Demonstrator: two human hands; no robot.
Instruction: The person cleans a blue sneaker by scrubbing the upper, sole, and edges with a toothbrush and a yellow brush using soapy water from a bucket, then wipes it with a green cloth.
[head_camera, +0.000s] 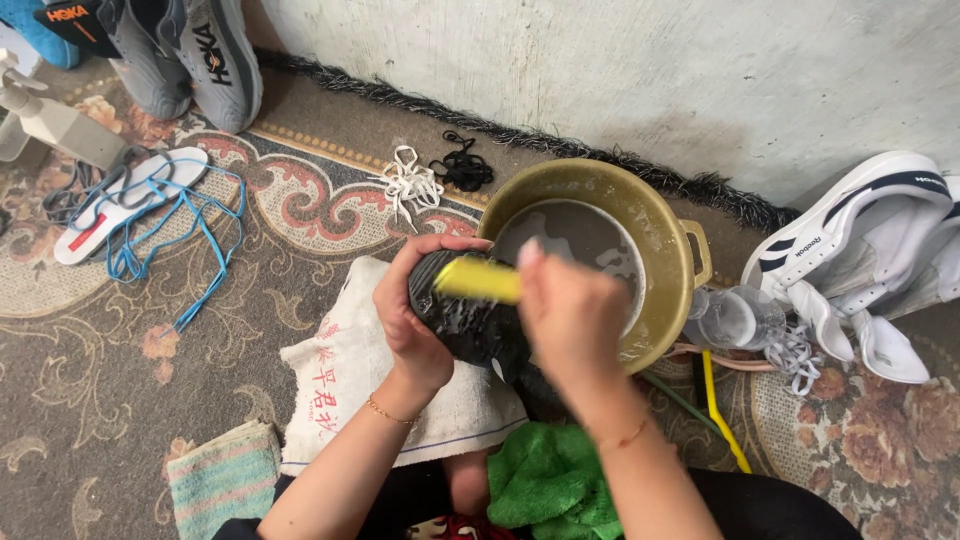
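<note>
My left hand (415, 310) grips a wet black shoe (465, 320) from its left side, holding it over a white towel (340, 375). My right hand (572, 312) is closed on a yellow brush (478, 279) that lies across the top of the shoe. Soapy foam shows on the black surface. Just behind the shoe stands a round olive-yellow basin (668, 250) holding cloudy grey water.
A green cloth (550, 478) lies on my lap and a striped towel (225, 478) at the lower left. White sneakers (870, 240) rest at right, grey sneakers (190, 55) at top left. White and black laces (432, 175), insoles with blue laces (140, 200), a spray bottle (50, 115) and a clear bottle (735, 318) lie on the patterned carpet.
</note>
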